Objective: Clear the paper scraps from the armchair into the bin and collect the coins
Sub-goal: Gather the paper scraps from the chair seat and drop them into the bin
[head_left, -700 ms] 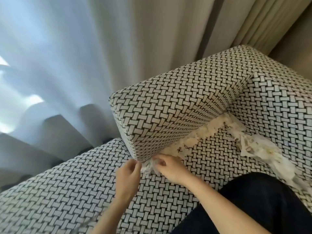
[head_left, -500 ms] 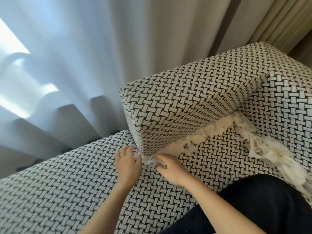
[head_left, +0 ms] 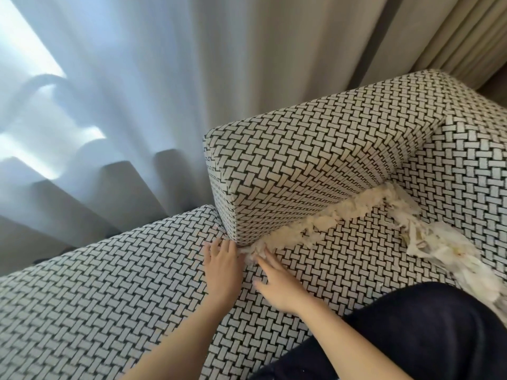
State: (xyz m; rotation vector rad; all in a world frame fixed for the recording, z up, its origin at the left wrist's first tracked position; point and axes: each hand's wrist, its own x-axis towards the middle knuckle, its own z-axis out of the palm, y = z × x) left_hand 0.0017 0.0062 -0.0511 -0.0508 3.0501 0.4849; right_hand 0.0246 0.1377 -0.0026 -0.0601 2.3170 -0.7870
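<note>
Where the armrest (head_left: pixel 315 171) blocks the seat (head_left: pixel 109 283) crease, paper scraps (head_left: pixel 323 223) line it; left hand (head_left: pixel 222 270) and right hand (head_left: pixel 277 283) lie spread flat, touching the nearest scraps.

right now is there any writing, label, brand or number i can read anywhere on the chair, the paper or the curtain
None. The armchair shows only a woven black-and-white pattern, the paper scraps look blank, and the curtain is plain. The left hand and right hand carry no text either.
</note>
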